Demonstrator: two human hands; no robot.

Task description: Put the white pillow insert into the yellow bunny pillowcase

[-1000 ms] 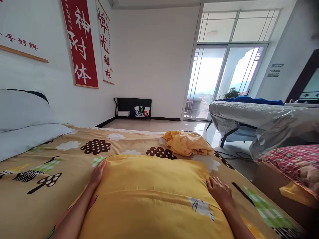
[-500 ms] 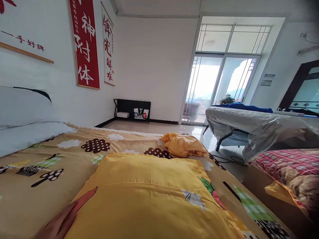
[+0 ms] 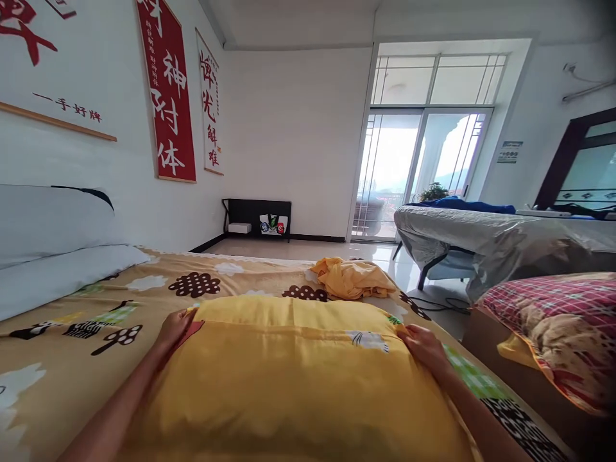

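A yellow pillow (image 3: 298, 378) with a cat's face and carrot prints fills the lower middle of the head view. It lies on a tan patterned bedsheet (image 3: 96, 398). At its far left corner my left hand (image 3: 177, 326) is closed on the edge, fingers curled over the cloth. My right hand (image 3: 423, 343) grips the far right corner in the same way. Beyond the pillow, near the bed's far edge, sits a crumpled yellow-orange cloth (image 3: 355, 279), apart from both hands.
White pillows (image 3: 52, 237) rest at the left against the wall. To the right stand a plastic-covered table (image 3: 500, 237) and a cardboard box (image 3: 505, 372) topped by a red plaid quilt (image 3: 558, 321). A low black shelf (image 3: 243, 212) stands at the far wall.
My left hand has moved forward from the pillow's near left side to its far left corner. My right hand has come into view and holds the far right corner. The camera view has shifted slightly.
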